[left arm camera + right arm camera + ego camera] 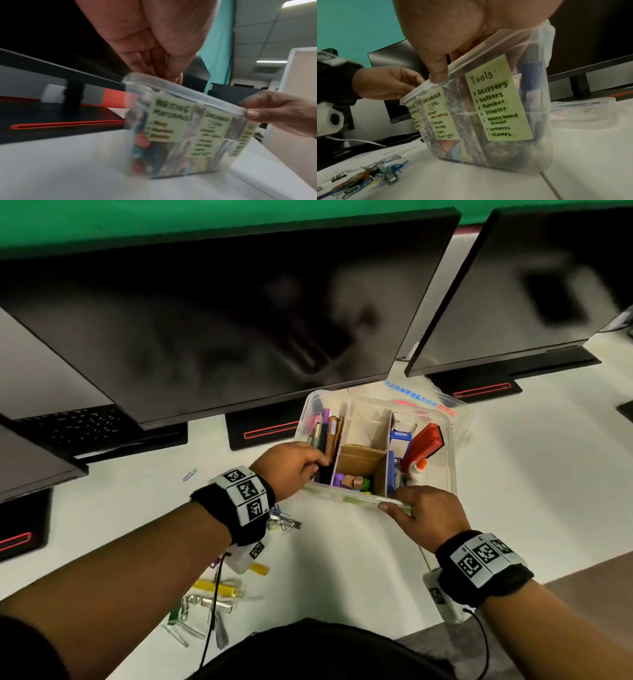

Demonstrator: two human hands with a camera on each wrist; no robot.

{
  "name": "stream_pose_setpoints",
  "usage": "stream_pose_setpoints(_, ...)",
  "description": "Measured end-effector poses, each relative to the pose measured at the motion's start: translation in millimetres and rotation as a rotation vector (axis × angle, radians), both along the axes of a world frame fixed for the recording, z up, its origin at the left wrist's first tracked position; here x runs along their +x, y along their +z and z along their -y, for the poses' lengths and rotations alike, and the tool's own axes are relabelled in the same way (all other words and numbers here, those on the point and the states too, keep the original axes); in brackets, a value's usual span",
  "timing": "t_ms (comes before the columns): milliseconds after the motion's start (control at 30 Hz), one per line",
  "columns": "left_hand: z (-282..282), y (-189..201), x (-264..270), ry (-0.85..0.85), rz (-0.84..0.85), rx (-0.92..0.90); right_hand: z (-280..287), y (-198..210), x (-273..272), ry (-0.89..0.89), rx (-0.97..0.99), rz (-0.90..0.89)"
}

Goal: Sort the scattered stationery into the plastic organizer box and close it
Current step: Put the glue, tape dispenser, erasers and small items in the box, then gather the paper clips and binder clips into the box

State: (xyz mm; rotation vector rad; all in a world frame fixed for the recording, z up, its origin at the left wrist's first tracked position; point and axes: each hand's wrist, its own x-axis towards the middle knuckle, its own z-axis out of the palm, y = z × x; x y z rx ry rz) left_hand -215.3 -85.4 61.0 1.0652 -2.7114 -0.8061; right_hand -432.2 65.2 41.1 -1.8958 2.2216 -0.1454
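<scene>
Sitting toward the far edge of the white table (376,559), just in front of two dark monitors (222,320): a clear plastic box (448,446), open, tipped toward the person in the wrist views. Split inside by cardboard dividers (363,460) into compartments; pens (322,429) standing in the left one, small colored pieces (352,481) low in the middle one, a red and orange tool (423,443) and a small blue and white carton (400,440) on the right. Stuck on the near wall, green labels (498,98) reading "Writing Materials", "Consumable Items" and "Tools".

Left hand (291,467) at the near left corner of the box, fingers (150,65) curled down over the rim into the pen compartment; unclear whether anything is pinched there. Right hand (424,518) clamped on the near right part of the rim, thumb (438,70) pressed on the outer lip, other fingers hidden behind the wall.

Lying flat beyond the box at its far right: the clear lid (435,402) with colored lettering.

Scattered near the table's near left edge: paper clips (353,189), binder clips (373,174) and yellow pieces (219,589). Alone farther left, one blue paper clip (189,474).
</scene>
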Motion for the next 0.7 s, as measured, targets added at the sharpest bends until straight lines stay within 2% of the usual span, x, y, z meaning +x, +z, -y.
stream_pose_setpoints(167, 2.6, -1.3, 33.4, -0.027, 0.04, -0.001, 10.0, -2.5, 19.3, -0.035, 0.001, -0.002)
stream_pose_setpoints(267, 1.5, 0.8, 47.0, 0.042, -0.035, 0.002, 13.5, -0.5, 29.0, -0.04, -0.027, -0.002)
stream_pose_setpoints(367, 2.1, 4.6, 71.7, 0.132, -0.059, -0.021, 15.4, 6.9, 33.6, -0.054, 0.028, 0.035)
stream_pose_setpoints(433, 5.1, 4.9, 92.3, 0.183, -0.005, -0.022, 16.2, 14.1, 33.7, -0.068, 0.017, 0.159)
stream_pose_setpoints(500, 8.2, 0.5, 120.0, 0.224, 0.075, 0.034, 19.0, 16.8, 40.2, -0.075, -0.182, 0.268)
stream_pose_setpoints(567, 7.7, -7.7, 146.2, 0.25, 0.165, 0.089, 22.0, 19.0, 53.0, -0.041, -0.359, 0.287)
stream_pose_setpoints(700, -6.2, -32.8, 201.2, 0.322, 0.337, 0.174, 36.9, 11.4, 111.8, 0.226, -0.383, 0.262)
